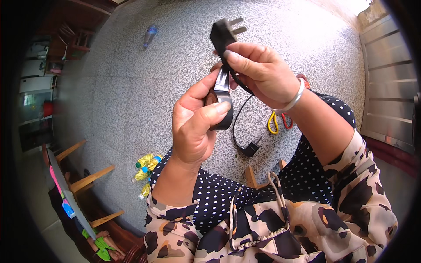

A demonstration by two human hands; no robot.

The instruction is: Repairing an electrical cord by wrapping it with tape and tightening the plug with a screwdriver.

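The left hand [193, 125] grips a roll of black tape [226, 118]; a tape strip [222, 79] extends far toward the plug base. The right hand [263, 72] pinches the black plug [220, 36], prongs directed right, above the floor [127, 101]. Beyond, a black connector [251, 149] lies nearer; yellow bottles [142, 174] lie left.
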